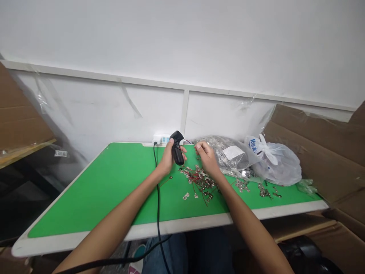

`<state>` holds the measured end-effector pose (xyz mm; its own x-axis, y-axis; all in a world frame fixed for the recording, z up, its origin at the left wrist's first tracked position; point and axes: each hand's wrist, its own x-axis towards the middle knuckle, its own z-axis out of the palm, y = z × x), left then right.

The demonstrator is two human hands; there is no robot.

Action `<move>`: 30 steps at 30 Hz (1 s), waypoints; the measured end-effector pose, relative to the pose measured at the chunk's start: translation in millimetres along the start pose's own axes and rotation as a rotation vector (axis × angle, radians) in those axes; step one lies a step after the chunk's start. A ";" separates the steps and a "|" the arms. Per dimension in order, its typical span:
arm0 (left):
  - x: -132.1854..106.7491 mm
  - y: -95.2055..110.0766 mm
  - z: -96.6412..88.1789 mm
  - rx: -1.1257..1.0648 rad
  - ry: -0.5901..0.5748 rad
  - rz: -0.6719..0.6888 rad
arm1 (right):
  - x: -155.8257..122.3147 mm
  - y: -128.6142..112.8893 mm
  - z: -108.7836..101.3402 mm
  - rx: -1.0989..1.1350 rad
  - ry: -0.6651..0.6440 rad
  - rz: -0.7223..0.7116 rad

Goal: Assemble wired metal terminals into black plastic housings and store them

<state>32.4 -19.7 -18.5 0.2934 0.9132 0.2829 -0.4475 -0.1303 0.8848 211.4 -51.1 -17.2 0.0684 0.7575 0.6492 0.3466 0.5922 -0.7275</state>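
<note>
My left hand (168,158) is shut around a black handheld corded tool (177,148), holding it upright above the green mat (114,190). My right hand (205,158) hangs just above the mat with curled fingers, and I see nothing in it. Right below it lies a tangled pile of metal terminals with thin red wires (199,182). Smaller clusters of metal terminals (264,191) lie further right, and a few loose pieces (186,196) sit at the pile's front. A clear bag of metal parts (230,156) stands behind my right hand.
A white knotted plastic bag (276,163) sits at the table's back right. A black cable (156,179) runs from a white power strip (161,139) across the mat and over the front edge. Cardboard sheets (310,140) line the right side, and a white wall stands behind.
</note>
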 end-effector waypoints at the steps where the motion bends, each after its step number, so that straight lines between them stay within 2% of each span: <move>1: 0.1 1.7 1.6 -0.081 -0.022 -0.068 | -1.1 -1.1 0.7 -0.016 0.024 -0.023; 5: -1.7 6.1 3.4 -0.274 -0.085 -0.167 | -10.4 -11.2 10.0 -0.098 0.106 -0.197; 8: -5.2 7.8 4.7 -0.317 -0.094 -0.215 | -19.3 -15.1 22.9 -0.098 0.041 -0.220; 12: -10.0 6.1 7.6 -0.289 -0.087 -0.235 | -23.7 -5.5 36.4 0.022 0.031 -0.042; 15: -12.0 2.0 6.9 -0.220 -0.092 -0.276 | -20.8 2.4 36.4 0.143 -0.016 0.092; 18: -12.2 -1.6 3.7 -0.151 -0.113 -0.323 | -16.9 3.5 31.3 0.212 -0.128 0.126; 21: -11.3 -2.5 2.7 -0.109 -0.092 -0.335 | -15.2 -0.2 29.0 0.229 -0.138 0.137; 25: -12.1 -1.7 9.0 -0.132 -0.051 -0.256 | -16.9 -6.2 35.4 0.327 -0.115 0.195; 30: -15.0 -2.5 16.0 -0.170 0.026 -0.191 | -22.8 -15.2 46.5 0.643 -0.099 0.342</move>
<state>42.6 -39.2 -19.1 0.3650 0.9251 0.1052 -0.5227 0.1101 0.8454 161.0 -64.7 -31.3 -0.0214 0.9319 0.3620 -0.2986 0.3396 -0.8919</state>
